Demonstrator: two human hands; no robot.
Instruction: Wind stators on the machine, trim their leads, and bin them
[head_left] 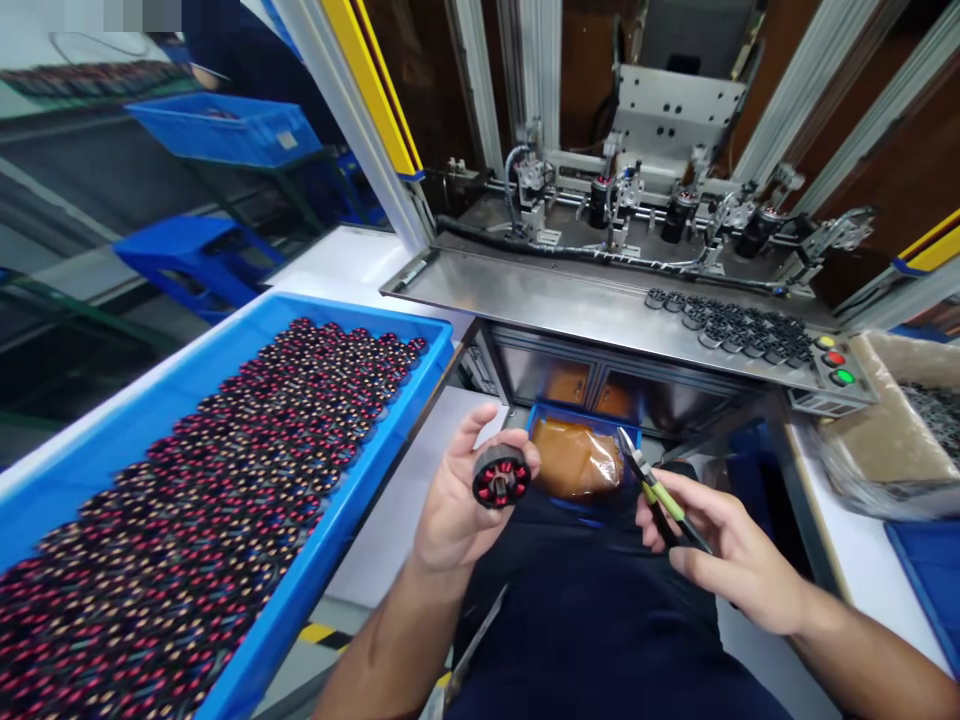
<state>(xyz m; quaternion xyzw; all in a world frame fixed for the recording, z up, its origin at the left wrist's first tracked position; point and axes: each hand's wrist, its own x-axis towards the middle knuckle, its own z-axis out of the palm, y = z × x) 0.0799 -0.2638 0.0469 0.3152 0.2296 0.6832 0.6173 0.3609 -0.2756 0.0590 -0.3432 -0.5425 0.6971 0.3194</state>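
A round black part with red windings (502, 476) is held up between the thumb and fingers of my left hand (457, 500), its open face toward the camera. To the right of it, my right hand (720, 545) is wrapped round pliers with green and black handles (664, 500); their metal jaws point up and to the left, apart from the round part. On the left, a long blue tray (337, 500) holds a dense layer of similar red and black parts. Black ring-shaped parts (739, 330) lie grouped on the metal ledge ahead.
A machine with fixtures (679, 215) stands behind the metal ledge (517, 290). A button box (840, 375) sits at the ledge's right end, beside a plastic-lined carton (877, 440). Below the ledge is a bin with a brown plastic-covered bundle (574, 460). A person (247, 60) stands at the back left.
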